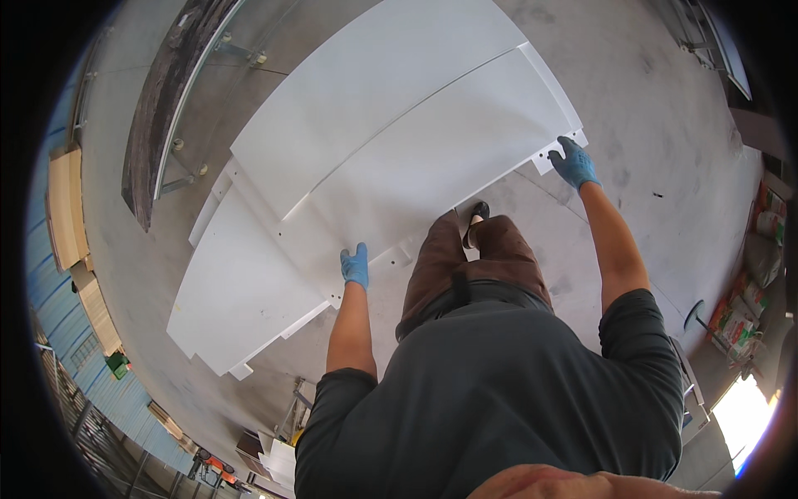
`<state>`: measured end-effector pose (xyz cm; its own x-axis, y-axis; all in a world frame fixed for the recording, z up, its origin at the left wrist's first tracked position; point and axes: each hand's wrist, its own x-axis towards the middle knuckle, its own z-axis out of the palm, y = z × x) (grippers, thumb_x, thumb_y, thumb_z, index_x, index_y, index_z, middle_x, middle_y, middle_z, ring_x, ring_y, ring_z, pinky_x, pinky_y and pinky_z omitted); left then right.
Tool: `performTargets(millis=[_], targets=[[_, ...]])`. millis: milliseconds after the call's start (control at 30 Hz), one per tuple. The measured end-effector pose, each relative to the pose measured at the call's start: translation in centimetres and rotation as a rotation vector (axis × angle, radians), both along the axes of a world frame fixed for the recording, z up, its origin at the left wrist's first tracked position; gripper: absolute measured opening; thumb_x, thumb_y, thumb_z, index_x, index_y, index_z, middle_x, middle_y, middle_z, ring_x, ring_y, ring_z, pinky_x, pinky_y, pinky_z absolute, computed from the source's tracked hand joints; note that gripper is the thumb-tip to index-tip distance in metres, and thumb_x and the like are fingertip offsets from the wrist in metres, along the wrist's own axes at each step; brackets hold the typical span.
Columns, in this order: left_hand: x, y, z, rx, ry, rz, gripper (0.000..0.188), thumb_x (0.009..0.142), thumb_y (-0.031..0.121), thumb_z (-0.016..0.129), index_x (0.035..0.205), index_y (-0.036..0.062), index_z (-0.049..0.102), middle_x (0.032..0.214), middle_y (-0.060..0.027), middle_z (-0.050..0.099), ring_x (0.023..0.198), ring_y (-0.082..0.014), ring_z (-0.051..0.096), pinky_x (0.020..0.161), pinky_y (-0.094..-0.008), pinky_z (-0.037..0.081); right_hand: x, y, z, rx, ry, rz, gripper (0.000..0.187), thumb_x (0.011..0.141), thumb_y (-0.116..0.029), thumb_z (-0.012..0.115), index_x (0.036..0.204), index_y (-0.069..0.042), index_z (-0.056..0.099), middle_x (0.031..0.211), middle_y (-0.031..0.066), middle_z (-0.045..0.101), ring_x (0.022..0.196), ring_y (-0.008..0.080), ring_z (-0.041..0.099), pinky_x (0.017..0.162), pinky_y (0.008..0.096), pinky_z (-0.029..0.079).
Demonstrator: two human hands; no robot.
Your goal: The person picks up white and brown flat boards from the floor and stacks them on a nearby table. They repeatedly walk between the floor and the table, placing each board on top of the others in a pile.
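A large pale grey sheet-metal panel [399, 158] spreads out in front of me. It has a long seam, small holes, and notched, folded edges. My left hand [355, 266], in a blue glove, is at its near edge, left of my legs. The thumb and a finger show apart there, and the rest of the grip is partly hidden. My right hand [575, 165], also gloved, closes on the panel's right corner, by a row of small holes. What supports the panel underneath is hidden.
A wheeled frame [179, 150] with a dark streaked board [158, 116] stands at the far left. Stacked wooden boards [68, 208] line the left wall. Bags and packages [736, 320] lie along the right side. Another rack [706, 37] stands at the far right. Grey concrete floor [648, 166] surrounds me.
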<state>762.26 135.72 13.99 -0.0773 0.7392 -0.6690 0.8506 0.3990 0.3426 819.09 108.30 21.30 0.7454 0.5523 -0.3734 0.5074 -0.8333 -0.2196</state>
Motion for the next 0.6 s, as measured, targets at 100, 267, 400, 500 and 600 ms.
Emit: performTargets(millis=[100, 267, 400, 500, 600], targets=[[0.8, 1.5, -0.2, -0.033, -0.049, 0.027, 0.094, 0.087, 0.052, 0.072, 0.148, -0.0118, 0.039, 0.149, -0.0303, 0.049, 0.138, -0.0376, 0.050, 0.113, -0.0401, 0.040, 3.4, 3.2, -2.2, -0.042, -0.073, -0.011, 0.067, 0.090, -0.045, 0.065, 0.144, -0.008, 0.052, 0.152, 0.0156, 0.051, 0.138, 0.0335, 0.050, 0.114, 0.0439, 0.041], [2.2, 1.8, -1.5, -0.057, -0.103, 0.203, 0.098, 0.088, 0.052, 0.074, 0.150, -0.0123, 0.034, 0.150, -0.0271, 0.048, 0.138, -0.0346, 0.049, 0.114, -0.0393, 0.039, 7.3, 7.7, -5.8, -0.096, -0.114, -0.111, 0.077, 0.088, -0.053, 0.063, 0.148, -0.007, 0.046, 0.155, 0.0169, 0.046, 0.142, 0.0337, 0.045, 0.115, 0.0460, 0.038], [3.9, 0.8, -2.0, 0.032, -0.078, 0.331, 0.104, 0.088, 0.059, 0.070, 0.151, -0.0133, 0.032, 0.152, -0.0272, 0.045, 0.139, -0.0360, 0.048, 0.116, -0.0390, 0.038, 8.3, 10.5, -8.2, -0.101, -0.098, -0.209, 0.086, 0.088, -0.058, 0.063, 0.152, -0.003, 0.043, 0.154, 0.0217, 0.046, 0.143, 0.0358, 0.044, 0.118, 0.0429, 0.036], [3.9, 1.6, -2.7, 0.054, 0.161, 0.304, 0.098, 0.089, 0.066, 0.064, 0.145, -0.0115, 0.045, 0.145, -0.0267, 0.053, 0.134, -0.0369, 0.053, 0.112, -0.0401, 0.041, 8.3, 10.8, -8.6, -0.050, -0.094, -0.311, 0.080, 0.084, -0.057, 0.067, 0.143, -0.005, 0.052, 0.139, 0.0213, 0.058, 0.130, 0.0380, 0.055, 0.107, 0.0464, 0.045], [1.6, 3.2, -3.4, -0.066, 0.233, 0.176, 0.089, 0.091, 0.071, 0.058, 0.129, -0.0087, 0.061, 0.129, -0.0237, 0.066, 0.119, -0.0361, 0.062, 0.102, -0.0419, 0.048, 7.8, 10.4, -8.4, -0.051, -0.095, -0.331, 0.077, 0.084, -0.057, 0.067, 0.140, -0.005, 0.056, 0.133, 0.0217, 0.062, 0.125, 0.0401, 0.058, 0.106, 0.0469, 0.046]])
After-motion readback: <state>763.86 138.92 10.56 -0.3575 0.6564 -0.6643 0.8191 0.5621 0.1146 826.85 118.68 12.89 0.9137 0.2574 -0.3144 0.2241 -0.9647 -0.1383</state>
